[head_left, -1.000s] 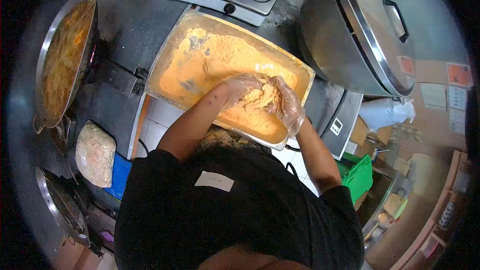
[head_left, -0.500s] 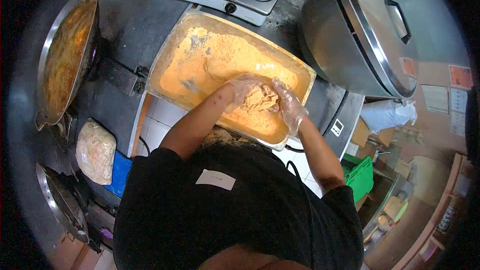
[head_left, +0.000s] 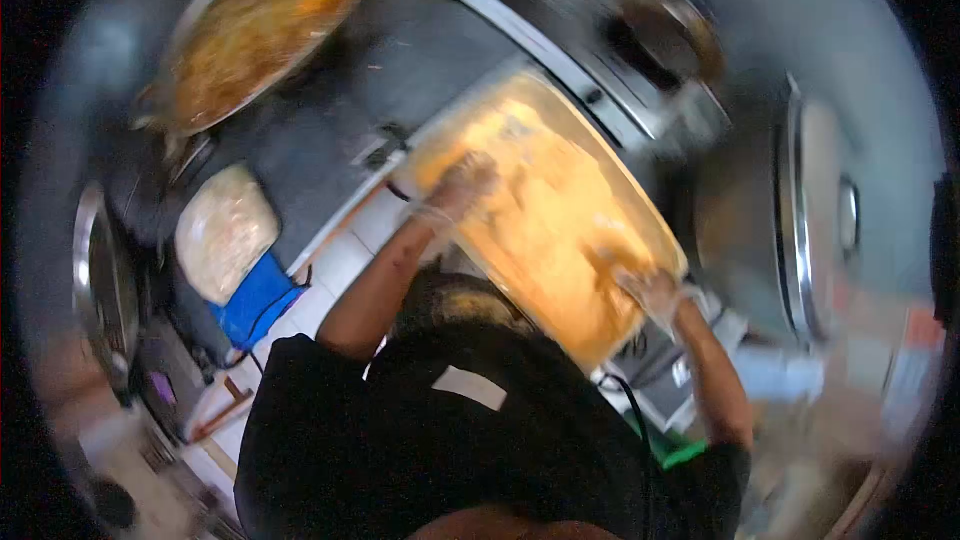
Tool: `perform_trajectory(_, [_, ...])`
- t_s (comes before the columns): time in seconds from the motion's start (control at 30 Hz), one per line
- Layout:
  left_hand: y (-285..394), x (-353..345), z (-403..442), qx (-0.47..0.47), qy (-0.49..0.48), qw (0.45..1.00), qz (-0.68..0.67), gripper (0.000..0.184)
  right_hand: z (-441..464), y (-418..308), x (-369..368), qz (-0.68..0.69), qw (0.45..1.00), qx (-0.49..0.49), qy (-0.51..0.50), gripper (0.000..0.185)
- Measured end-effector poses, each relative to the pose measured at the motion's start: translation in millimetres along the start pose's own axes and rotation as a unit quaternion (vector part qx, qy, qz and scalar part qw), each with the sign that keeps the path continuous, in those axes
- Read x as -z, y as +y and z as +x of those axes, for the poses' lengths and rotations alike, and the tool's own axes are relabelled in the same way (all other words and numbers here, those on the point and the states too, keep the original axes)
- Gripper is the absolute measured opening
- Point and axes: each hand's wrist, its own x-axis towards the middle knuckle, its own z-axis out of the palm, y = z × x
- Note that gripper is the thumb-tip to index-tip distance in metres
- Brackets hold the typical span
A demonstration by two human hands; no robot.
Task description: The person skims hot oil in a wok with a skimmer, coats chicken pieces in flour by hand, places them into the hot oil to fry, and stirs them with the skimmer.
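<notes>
A rectangular tray (head_left: 640, 202) holds yellow-orange flour-like powder (head_left: 545, 195). Over the tray's left part is my left hand (head_left: 466, 186), in a clear plastic glove and smeared by motion, so its fingers and any hold are unclear. My right hand (head_left: 652, 296), gloved the same way, is at the tray's right end. Its fingertips are by a darker, rough patch of the powder (head_left: 608, 265); blur hides whether they grip anything.
A wide pan of bubbling oil (head_left: 265, 40) stands at upper left, with another pan (head_left: 110, 290) below it. A filled plastic bag (head_left: 228, 233) lies near a blue cloth-like item (head_left: 255, 302). Behind the tray are a gas stove (head_left: 530, 30) and a large lidded metal pot (head_left: 745, 200).
My hands were together around a clump of powdered material; now they are far apart, the left toward the tray's left end, the right at its right end. The whole view has turned and blurred.
</notes>
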Motion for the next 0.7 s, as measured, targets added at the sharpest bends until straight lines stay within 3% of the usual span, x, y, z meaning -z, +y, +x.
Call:
perform_trajectory(0.03, [19, 17, -31, 0.0, -0.006, 1.0, 0.001, 0.042, 2, 5, -12, -0.09, 0.993, 0.046, 0.06, 0.055])
perform_trajectory(0.07, [11, 40, -49, -0.03, 0.012, 0.998, -0.047, 0.042, 6, 4, 21, -0.025, 0.999, 0.001, 0.034, 0.052])
perform_trajectory(0.1, [-4, 55, -61, -0.057, 0.011, 0.994, -0.095, 0.041, 10, -3, 79, 0.135, 0.988, -0.071, 0.01, 0.048])
perform_trajectory(0.13, [-13, 69, -74, -0.087, 0.009, 0.986, -0.142, 0.041, 16, -20, 145, 0.292, 0.946, -0.141, -0.015, 0.045])
perform_trajectory(0.2, [-16, 97, -106, -0.088, 0.057, 0.991, -0.078, 0.04, 31, -53, 247, 0.499, 0.841, -0.209, -0.003, 0.041])
perform_trajectory(0.27, [-12, 125, -139, -0.058, 0.066, 0.996, -0.006, 0.041, 52, -78, 319, 0.612, 0.76, -0.205, 0.073, 0.043])
perform_trajectory(0.33, [2, 158, -183, 0.0, 0.049, 0.996, 0.074, 0.042, 82, -90, 390, 0.564, 0.809, -0.121, 0.114, 0.055])
perform_trajectory(0.37, [-8, 174, -195, -0.017, 0.053, 0.996, 0.076, 0.042, 99, -97, 429, 0.554, 0.821, -0.084, 0.11, 0.05])
perform_trajectory(0.43, [-37, 205, -215, -0.05, 0.06, 0.994, 0.081, 0.043, 134, -137, 508, 0.587, 0.78, 0.02, 0.215, 0.049])
perform_trajectory(0.53, [-87, 236, -239, -0.068, 0.144, 0.987, -0.02, 0.035, 205, -172, 619, 0.495, 0.844, 0.03, 0.203, 0.064])
perform_trajectory(0.57, [-109, 253, -248, -0.13, 0.158, 0.968, 0.148, 0.035, 243, -175, 643, 0.479, 0.841, 0.064, 0.242, 0.07])
perform_trajectory(0.63, [-153, 287, -266, -0.234, 0.179, 0.835, 0.465, 0.035, 301, -201, 691, 0.471, 0.841, 0.069, 0.258, 0.081])
perform_trajectory(0.7, [-168, 306, -284, -0.132, 0.177, 0.96, 0.175, 0.032, 385, -205, 730, 0.468, 0.838, 0.059, 0.276, 0.082])
